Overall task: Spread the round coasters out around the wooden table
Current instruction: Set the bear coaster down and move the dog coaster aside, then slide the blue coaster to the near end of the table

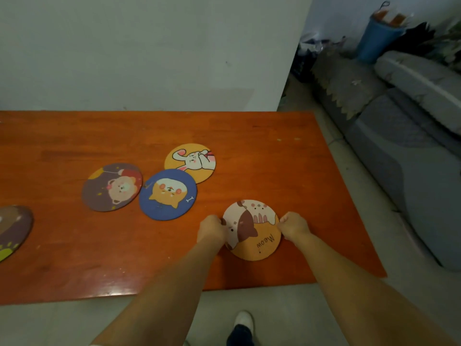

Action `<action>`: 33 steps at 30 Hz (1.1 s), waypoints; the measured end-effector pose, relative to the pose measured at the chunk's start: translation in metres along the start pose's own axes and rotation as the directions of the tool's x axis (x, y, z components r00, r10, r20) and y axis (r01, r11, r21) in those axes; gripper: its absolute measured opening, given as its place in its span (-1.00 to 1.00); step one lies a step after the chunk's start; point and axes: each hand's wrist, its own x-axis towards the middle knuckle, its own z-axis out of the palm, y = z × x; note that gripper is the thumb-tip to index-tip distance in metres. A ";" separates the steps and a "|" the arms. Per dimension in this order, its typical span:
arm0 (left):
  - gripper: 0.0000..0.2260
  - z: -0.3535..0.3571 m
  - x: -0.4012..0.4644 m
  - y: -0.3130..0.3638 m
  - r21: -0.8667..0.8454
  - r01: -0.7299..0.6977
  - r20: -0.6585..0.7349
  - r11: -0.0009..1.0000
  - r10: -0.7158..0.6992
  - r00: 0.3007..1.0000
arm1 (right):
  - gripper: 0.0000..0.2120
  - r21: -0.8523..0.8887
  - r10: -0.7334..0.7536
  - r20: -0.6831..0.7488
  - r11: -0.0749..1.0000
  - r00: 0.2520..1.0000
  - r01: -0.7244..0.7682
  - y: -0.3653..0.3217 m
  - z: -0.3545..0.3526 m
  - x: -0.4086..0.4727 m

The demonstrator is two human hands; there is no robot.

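1. The "Meow" cat coaster (252, 229) lies flat on the wooden table (249, 136), near the front-right corner, directly between both hands.
2. The left hand (211, 231) is curled against the coaster's left edge; fingers pinch the rim. The right hand (294, 226) is curled the same way on the right edge, also gripping the rim. Both hands grasp the same coaster from opposite sides.
3. Coaster count: 5 visible.
   - Blue coaster w/ orange cat (167, 194), centre of table, left of the hands and apart from them.
   - Yellow rabbit coaster (190, 158), behind the blue one; the blue one overlaps its near edge.
   - Purple bear coaster (111, 187), just left of the blue one, edges nearly touching.
   - Brown coaster (13, 231), far left, partly cut off by the frame edge.
4. Hands: 2, forearms bare.
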 end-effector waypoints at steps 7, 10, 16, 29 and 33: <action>-0.75 -0.005 -0.002 0.003 0.179 -0.031 0.008 0.983 0.030 1.000 | -0.59 -0.292 -0.029 0.166 0.953 0.986 0.078 -0.014 -0.016 0.015; -0.69 -0.022 0.001 0.000 0.125 -0.028 -0.020 0.992 0.031 0.999 | -0.58 -0.290 -0.061 0.161 0.951 0.985 0.107 -0.032 -0.019 0.017; -0.70 -0.103 0.035 -0.028 -0.007 0.027 -0.123 1.000 -0.028 0.992 | -0.59 -0.217 -0.221 0.110 0.946 0.969 0.241 -0.115 0.003 0.015; -0.76 -0.187 0.115 -0.073 -0.030 0.138 -0.159 0.990 -0.141 0.977 | -0.57 -0.162 -0.168 0.127 0.969 0.978 0.188 -0.220 0.107 0.013; -0.72 -0.180 0.118 -0.070 -0.059 0.132 -0.095 0.989 -0.138 0.986 | -0.64 -0.094 -0.108 0.115 0.988 0.988 0.119 -0.221 0.112 0.015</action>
